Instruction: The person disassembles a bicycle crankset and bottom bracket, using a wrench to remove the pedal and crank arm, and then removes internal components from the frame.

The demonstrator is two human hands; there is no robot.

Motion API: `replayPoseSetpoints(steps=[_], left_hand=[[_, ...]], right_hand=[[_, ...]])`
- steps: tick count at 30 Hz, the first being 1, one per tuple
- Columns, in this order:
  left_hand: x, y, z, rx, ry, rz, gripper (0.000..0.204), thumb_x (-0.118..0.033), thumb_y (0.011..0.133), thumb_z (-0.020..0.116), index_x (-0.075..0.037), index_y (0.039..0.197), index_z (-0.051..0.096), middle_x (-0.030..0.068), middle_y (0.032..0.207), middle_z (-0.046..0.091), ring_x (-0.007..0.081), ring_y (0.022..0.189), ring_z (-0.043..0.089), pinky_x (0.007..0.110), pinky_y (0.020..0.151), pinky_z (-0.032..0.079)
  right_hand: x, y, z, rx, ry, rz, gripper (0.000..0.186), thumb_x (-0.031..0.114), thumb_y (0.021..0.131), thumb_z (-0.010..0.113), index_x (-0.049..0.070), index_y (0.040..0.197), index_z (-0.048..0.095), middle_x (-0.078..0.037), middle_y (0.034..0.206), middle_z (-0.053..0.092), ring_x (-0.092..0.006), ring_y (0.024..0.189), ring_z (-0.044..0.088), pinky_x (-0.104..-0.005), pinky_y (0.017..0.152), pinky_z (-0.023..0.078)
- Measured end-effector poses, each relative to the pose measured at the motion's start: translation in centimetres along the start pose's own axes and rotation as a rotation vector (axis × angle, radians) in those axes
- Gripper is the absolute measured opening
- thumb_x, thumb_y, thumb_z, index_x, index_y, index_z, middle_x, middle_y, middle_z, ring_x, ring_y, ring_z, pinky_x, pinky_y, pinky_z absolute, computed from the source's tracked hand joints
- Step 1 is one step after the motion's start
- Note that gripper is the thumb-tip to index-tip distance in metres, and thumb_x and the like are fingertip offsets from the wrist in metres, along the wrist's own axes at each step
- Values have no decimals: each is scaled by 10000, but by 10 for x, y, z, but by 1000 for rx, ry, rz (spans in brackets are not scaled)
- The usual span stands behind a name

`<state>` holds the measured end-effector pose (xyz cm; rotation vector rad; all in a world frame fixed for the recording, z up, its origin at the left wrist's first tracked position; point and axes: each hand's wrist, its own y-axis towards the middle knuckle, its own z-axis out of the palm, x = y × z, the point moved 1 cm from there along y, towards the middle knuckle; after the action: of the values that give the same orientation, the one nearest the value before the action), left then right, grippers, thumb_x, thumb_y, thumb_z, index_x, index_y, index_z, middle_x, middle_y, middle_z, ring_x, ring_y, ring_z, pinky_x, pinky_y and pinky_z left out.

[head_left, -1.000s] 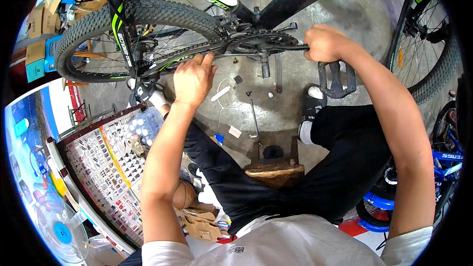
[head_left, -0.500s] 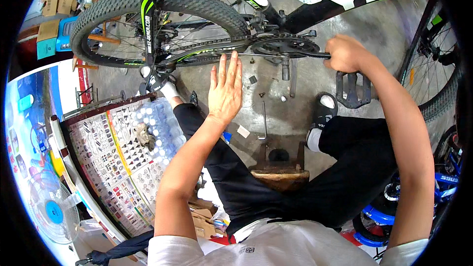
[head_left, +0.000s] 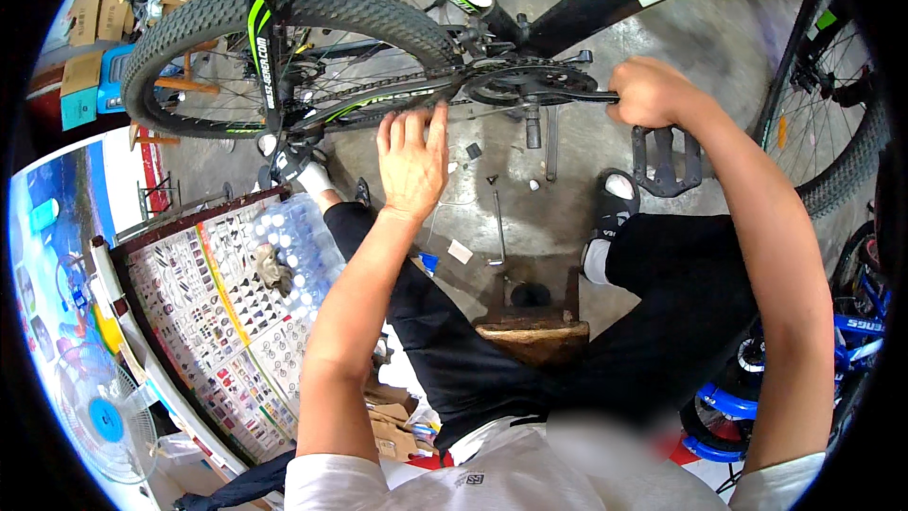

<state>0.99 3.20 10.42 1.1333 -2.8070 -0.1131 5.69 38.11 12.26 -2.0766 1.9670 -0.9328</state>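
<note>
A black mountain bike with green and white trim stands across the far side, its chain [head_left: 364,95] running from the rear wheel [head_left: 284,61] to the chainring [head_left: 506,87]. My right hand [head_left: 653,95] is closed around the outer end of the black crank arm [head_left: 588,95]. Just below that fist is a black platform pedal [head_left: 667,161]. My left hand [head_left: 414,161] reaches up with its fingers stretched and slightly bent, fingertips by the chain's lower run under the chainstay. Whether they touch it cannot be made out; the thumb is hidden. A thin line runs from those fingertips toward the chainring.
On the concrete floor lie an L-shaped wrench [head_left: 498,232], a flat metal bar [head_left: 551,151] and small parts. A low wooden stool [head_left: 534,341] is between my legs. At left are a parts chart [head_left: 213,322], plastic bottles [head_left: 317,260] and a fan [head_left: 106,416]; blue bikes stand at right.
The view has shifted, so the bike appears slightly further left. My left fingers have bent a little and stay near the chain. My right hand keeps its grip on the crank arm.
</note>
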Motion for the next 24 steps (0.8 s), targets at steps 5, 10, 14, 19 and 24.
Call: replayPoseSetpoints(steps=[5,10,14,19,24], left_hand=[[-4,-3,-13,307,-130,-96,300,-168,913,582,-217,1200,655,62,1013,663,297,856,695,443,759,557],[16,21,-26,402,-278,-13,301,-276,960,610,-249,1259,635,132,893,711,341,805,690,463,669,533],[24,14,1,543,-686,-81,275,-319,973,617,-159,1188,679,186,880,698,394,775,658,458,669,493],[16,35,-3,844,-355,-196,603,-583,932,598,-20,760,727,252,750,664,433,739,657,464,686,510],[24,53,-12,767,-59,-107,746,-675,928,507,17,747,718,284,790,681,441,842,692,487,782,562]], right_hand=[[5,1,-4,25,-16,-13,296,266,773,643,-20,788,716,-260,812,674,-431,860,655,-513,780,515],[0,2,2,3,-20,-13,296,268,772,650,-21,778,715,-256,806,676,-432,863,656,-509,789,519],[-2,1,1,-11,-30,-33,294,264,771,660,-24,775,714,-250,810,681,-430,872,659,-502,795,524],[3,-2,-4,2,-16,-20,323,295,812,676,-24,781,718,-245,801,682,-426,879,661,-495,793,527],[5,-3,-4,-5,-50,-39,359,331,846,682,-20,780,722,-240,798,686,-426,864,666,-495,794,528]])
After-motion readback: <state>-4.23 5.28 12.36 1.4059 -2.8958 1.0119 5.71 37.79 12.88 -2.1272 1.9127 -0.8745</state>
